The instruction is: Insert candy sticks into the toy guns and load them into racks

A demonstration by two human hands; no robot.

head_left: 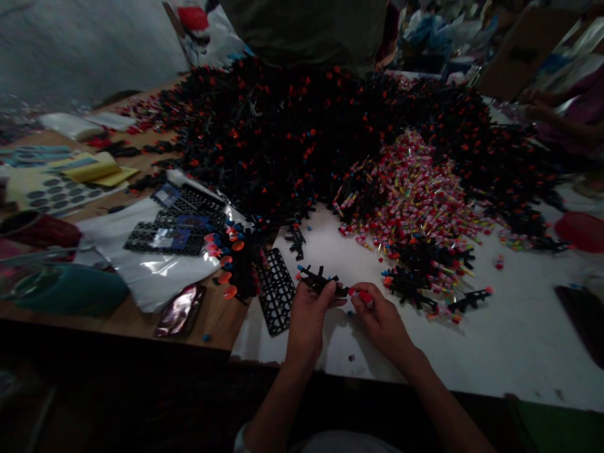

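My left hand (306, 318) is closed around a small black toy gun (318, 274) with a blue tip, held level over the white table. Just to its right, my right hand (384, 321) pinches a small red piece with a pale part (363, 297), close to the gun's back end. Whether the two touch I cannot tell. Left of my left hand lies a black perforated plastic panel (274, 292). A bunch of toy guns with orange tips (236, 261) rests beside it. Several more toy guns (410, 289) lie right of my hands.
A large heap of black toy guns (264, 138) fills the back. Small wrapped colourful tubes (419, 182) are piled at its right. On the left are printed black panels (165, 238), a shiny pouch (180, 310) and a teal container (70, 288). Another person's arm (554, 113) shows far right.
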